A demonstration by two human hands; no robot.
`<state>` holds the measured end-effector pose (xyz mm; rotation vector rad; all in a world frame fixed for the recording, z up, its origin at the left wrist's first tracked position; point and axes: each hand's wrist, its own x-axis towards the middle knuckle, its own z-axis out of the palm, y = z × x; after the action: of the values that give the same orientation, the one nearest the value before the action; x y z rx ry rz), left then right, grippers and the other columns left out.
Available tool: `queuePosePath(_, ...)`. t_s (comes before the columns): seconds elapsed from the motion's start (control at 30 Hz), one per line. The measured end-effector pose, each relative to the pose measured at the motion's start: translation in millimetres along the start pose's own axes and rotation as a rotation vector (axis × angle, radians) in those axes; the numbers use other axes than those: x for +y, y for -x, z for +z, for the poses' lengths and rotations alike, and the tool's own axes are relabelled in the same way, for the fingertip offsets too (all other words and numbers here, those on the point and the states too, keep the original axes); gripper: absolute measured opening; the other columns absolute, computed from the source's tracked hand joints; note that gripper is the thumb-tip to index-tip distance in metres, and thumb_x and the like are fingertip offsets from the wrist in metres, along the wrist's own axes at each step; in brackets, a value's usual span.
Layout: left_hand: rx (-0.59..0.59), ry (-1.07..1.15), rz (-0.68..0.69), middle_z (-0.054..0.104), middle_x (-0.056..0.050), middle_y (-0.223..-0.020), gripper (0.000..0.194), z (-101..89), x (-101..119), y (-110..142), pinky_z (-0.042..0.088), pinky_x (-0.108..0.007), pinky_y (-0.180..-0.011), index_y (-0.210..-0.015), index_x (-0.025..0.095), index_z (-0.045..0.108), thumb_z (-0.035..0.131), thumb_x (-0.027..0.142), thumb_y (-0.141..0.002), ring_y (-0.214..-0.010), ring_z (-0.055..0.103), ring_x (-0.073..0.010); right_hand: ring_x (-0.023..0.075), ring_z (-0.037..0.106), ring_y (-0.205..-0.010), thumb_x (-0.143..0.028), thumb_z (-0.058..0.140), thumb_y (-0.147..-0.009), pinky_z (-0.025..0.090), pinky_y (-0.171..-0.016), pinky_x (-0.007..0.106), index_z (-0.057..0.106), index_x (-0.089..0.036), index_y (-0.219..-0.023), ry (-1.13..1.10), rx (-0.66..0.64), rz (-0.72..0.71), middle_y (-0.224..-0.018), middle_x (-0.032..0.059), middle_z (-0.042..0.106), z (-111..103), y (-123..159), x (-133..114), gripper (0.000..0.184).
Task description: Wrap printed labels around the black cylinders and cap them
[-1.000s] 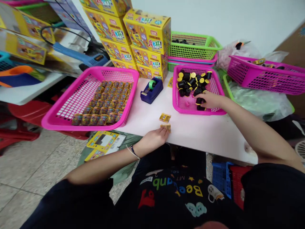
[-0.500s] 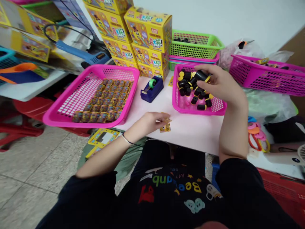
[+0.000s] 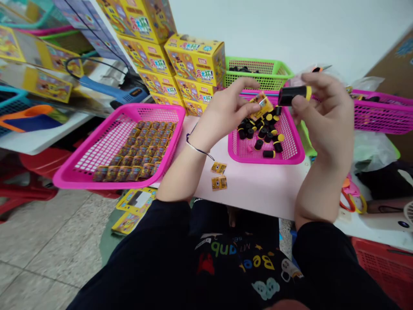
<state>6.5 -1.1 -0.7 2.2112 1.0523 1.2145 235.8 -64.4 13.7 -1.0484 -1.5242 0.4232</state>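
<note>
My right hand [image 3: 325, 112] is raised in front of me, its fingers closed on a black cylinder with a yellow end [image 3: 293, 95]. My left hand [image 3: 227, 110] is up beside it and pinches a small yellow printed label [image 3: 262, 104] close to the cylinder. Below both hands stands a pink basket [image 3: 290, 157] with several more black and yellow cylinders [image 3: 263, 131]. Two loose yellow labels [image 3: 219, 175] lie on the white table [image 3: 258, 189] near its front edge.
A larger pink basket [image 3: 80, 174] at the left holds rows of wrapped pieces [image 3: 135, 150]. Stacked yellow boxes [image 3: 190, 73] and a green basket [image 3: 258, 73] stand behind. Another pink basket [image 3: 383, 116] sits at the far right, with a clear bag [image 3: 371, 150] under it.
My right hand lifted a cylinder out of the basket and my left hand picked a label off the table. Both hands rose and came together in front of me.
</note>
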Motion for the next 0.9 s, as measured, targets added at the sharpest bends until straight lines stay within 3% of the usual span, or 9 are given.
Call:
queuePosePath(0.07,-0.005,-0.017,0.023,0.054,0.005,-0.063,0.015,5.6,3.2,-4.4,0.053,-0.031,-0.082,-0.105,0.019,0.075,0.075,0.032,-0.098,-0.07,0.063,-0.0149,0.0258,0.076,-0.091,-0.06,0.08,-0.091,0.068,-0.087,0.052,0.069,-0.039,-0.116,-0.039,0.058,-0.032,-0.109,-0.001,0.072,-3.9,1.7,-2.9,0.035)
queuePosePath(0.13,0.003,0.007,0.036,0.058,0.004,-0.066,0.013,12.6,3.7,-6.1,0.051,-0.029,-0.078,-0.088,0.019,0.072,0.075,0.028,-0.096,-0.069,0.06,-0.0131,0.0277,0.078,-0.099,-0.063,0.076,-0.093,0.069,-0.091,0.052,0.068,-0.039,-0.117,-0.058,0.065,-0.033,-0.108,-0.0006,0.072,-6.2,1.5,-3.0,0.035)
queuePosePath(0.2,0.011,0.049,0.051,0.063,0.004,-0.07,0.012,18.7,2.0,-6.6,0.049,-0.028,-0.075,-0.083,0.019,0.072,0.075,0.023,-0.095,-0.068,0.06,-0.0124,0.0282,0.078,-0.104,-0.065,0.076,-0.093,0.069,-0.092,0.052,0.068,-0.038,-0.118,-0.066,0.04,-0.014,-0.109,-0.0002,0.072,-6.7,0.6,-2.7,0.038)
queuePosePath(0.3,0.039,0.112,0.082,0.073,0.003,-0.075,0.011,22.3,-2.1,-6.0,0.054,-0.028,-0.078,-0.084,0.019,0.079,0.075,0.02,-0.094,-0.075,0.068,-0.0145,0.0287,0.078,-0.107,-0.063,0.078,-0.092,0.069,-0.094,0.053,0.07,-0.036,-0.117,-0.043,-0.002,0.008,-0.111,0.0007,0.072,-4.1,-0.3,-3.9,0.038)
queuePosePath(0.43,0.055,0.154,0.099,0.087,0.0,-0.099,0.013,19.0,-6.9,-3.6,0.063,-0.032,-0.095,-0.099,0.024,0.088,0.075,0.023,-0.098,-0.098,0.08,-0.0202,0.0263,0.078,-0.102,-0.066,0.078,-0.091,0.071,-0.093,0.052,0.073,-0.036,-0.114,-0.012,0.011,-0.019,-0.11,-0.0013,0.075,1.6,-0.2,-5.2,0.039)
queuePosePath(0.63,0.074,0.149,0.093,0.088,0.0,-0.111,0.021,15.1,-3.1,-3.2,0.066,-0.035,-0.103,-0.115,0.023,0.089,0.073,0.024,-0.1,-0.109,0.082,-0.0219,0.0266,0.079,-0.102,-0.075,0.081,-0.085,0.073,-0.095,0.053,0.076,-0.037,-0.111,0.0,-0.009,-0.019,-0.11,-0.0021,0.077,4.6,0.3,-4.1,0.046)
queuePosePath(0.9,0.089,0.158,0.076,0.087,0.005,-0.11,0.024,10.6,5.2,-3.7,0.068,-0.041,-0.109,-0.12,0.03,0.087,0.067,0.029,-0.106,-0.117,0.083,-0.0215,0.0293,0.079,-0.109,-0.058,0.085,-0.086,0.07,-0.101,0.058,0.076,-0.037,-0.109,-0.041,-0.083,-0.019,-0.111,-0.0011,0.078,4.7,-1.9,-1.4,0.032)
